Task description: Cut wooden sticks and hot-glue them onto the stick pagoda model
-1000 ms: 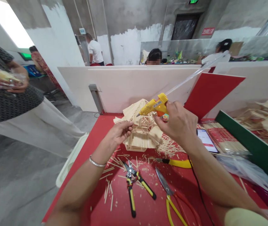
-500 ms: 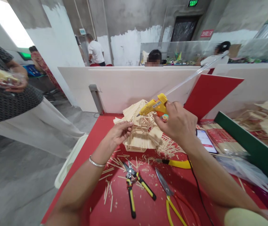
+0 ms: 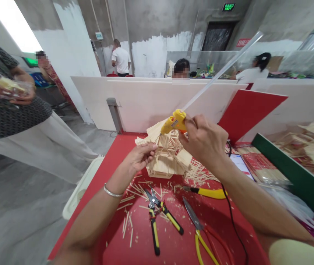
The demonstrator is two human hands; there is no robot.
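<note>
My right hand (image 3: 208, 141) is closed round a yellow hot glue gun (image 3: 173, 122), a long clear glue stick (image 3: 223, 70) rising from its back. The gun's nozzle points down at the upper part of a small building model (image 3: 168, 165) made of thin wooden sticks, with slatted roof panels. At the model's left side my left hand (image 3: 140, 158) pinches thumb and forefinger together by a roof edge; what lies between the fingertips is too small to make out. Nearer me lie black-and-yellow pruning shears (image 3: 154, 206), scissors (image 3: 194, 217) with red and yellow handles, and a yellow-handled tool (image 3: 209, 192).
Loose sticks (image 3: 127, 224) and offcuts are scattered over the red table (image 3: 118, 246). A black cord (image 3: 235, 228) runs under my right forearm. At right are a phone (image 3: 241, 165), bagged sticks (image 3: 264, 165) and a green board (image 3: 283, 176). A person (image 3: 10, 103) stands at left holding a package.
My right hand has shifted slightly left with the glue gun and tipped it more steeply, so the glue stick's far end is higher. My left hand stays almost in place.
</note>
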